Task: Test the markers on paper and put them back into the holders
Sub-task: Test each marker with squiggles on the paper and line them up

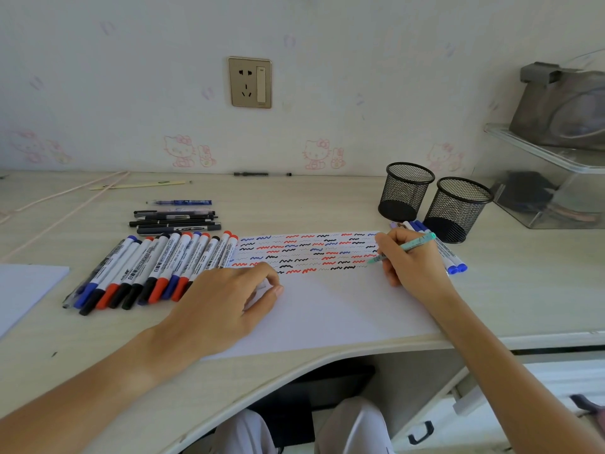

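Markers (157, 267) left of paper (327, 306), 2 holders (432, 199) behind right.

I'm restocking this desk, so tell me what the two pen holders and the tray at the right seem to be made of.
The two pen holders look like black metal wire mesh with a matte finish: light shows through the fine grid, and each has a solid rim. The tray looks like clear plastic, possibly acrylic: its contents show through glossy walls.

- Wall (327, 44): pale, printed with faint pink cartoon cats.
- Socket plate (250, 82): gold-toned, mounted above the desk's far edge.
- Desk (327, 198): light wood-grain, near edge curved inward.
- Light: soft, even.
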